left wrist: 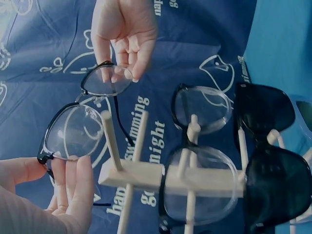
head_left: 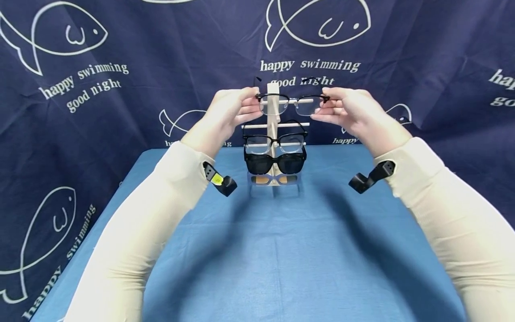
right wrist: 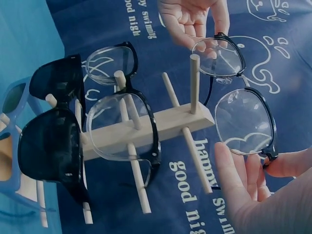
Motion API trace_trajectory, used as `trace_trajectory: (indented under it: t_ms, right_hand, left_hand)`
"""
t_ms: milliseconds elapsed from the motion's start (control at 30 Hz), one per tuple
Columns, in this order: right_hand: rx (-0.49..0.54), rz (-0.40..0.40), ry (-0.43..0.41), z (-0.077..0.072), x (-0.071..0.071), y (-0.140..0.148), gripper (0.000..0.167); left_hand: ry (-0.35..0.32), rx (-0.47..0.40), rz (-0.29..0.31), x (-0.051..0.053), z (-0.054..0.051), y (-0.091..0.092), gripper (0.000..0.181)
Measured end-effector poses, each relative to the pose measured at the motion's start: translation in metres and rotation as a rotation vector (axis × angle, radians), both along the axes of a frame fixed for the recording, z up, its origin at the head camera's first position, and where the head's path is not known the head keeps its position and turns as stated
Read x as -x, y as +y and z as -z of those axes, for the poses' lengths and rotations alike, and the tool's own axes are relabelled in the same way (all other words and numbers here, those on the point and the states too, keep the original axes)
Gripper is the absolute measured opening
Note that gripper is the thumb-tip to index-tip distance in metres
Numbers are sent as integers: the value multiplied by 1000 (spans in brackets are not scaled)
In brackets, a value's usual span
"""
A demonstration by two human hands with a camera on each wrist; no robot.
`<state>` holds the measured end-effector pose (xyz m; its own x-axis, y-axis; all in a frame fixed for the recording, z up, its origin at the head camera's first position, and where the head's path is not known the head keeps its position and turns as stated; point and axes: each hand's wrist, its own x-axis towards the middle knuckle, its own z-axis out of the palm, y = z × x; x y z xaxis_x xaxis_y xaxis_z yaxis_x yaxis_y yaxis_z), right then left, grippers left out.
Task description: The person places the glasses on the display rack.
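Note:
A pair of half-rim eyeglasses (head_left: 292, 101) with black brows and clear lenses is held up level at the top of a wooden display stand (right wrist: 170, 124). My left hand (head_left: 239, 107) pinches its left end between thumb and fingers, near the hinge. At the opposite end, my right hand (head_left: 348, 109) grips the frame the same way. Both temples are unfolded and point back toward the curtain. In the right wrist view the lenses sit just past the post's top end; whether the glasses touch the pegs I cannot tell.
Lower on the stand hang black-and-clear glasses (head_left: 275, 141), black sunglasses (head_left: 275, 163) and blue-framed glasses with orange-looking lenses (head_left: 275, 180). Wooden pegs (right wrist: 195, 83) stick out from the post. A blue cloth (head_left: 257, 250) covers the table, and a navy fish-print curtain (head_left: 225, 40) hangs behind.

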<state>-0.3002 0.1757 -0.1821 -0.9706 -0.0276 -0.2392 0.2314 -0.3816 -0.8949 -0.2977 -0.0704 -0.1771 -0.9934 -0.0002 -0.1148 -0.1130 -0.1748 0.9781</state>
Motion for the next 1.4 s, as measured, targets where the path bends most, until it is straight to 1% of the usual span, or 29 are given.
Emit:
trace_trajectory:
  t_ms: [233,367,500,700,900,1000,1267,1400]
  right_hand:
    - [-44,-27,7,4,0,-8,9]
    - [-45,-36,14,6,-2,-10,9]
    - [-45,-43,18,9,-3,-12,11]
    - [-72,-43,19,12,-4,-16,10]
    - [-107,-42,19,13,-4,-18,12]
    - [-122,-46,20,15,-5,-18,12]
    - [-169,-56,20,19,-4,-20,12]
    - [-180,-61,20,20,-4,-20,13]
  left_hand:
    - [-23,-27,6,-1,6,-10,26]
    - [-39,-41,15,-1,7,-12,23]
    - [-56,-41,8,0,11,-13,14]
    - [-71,-41,3,2,16,-17,12]
    - [-81,-56,32,2,20,-21,9]
    - [-88,-60,44,1,22,-21,10]
    - [-103,-56,48,2,30,-23,18]
    - [-102,-47,52,1,31,-25,20]
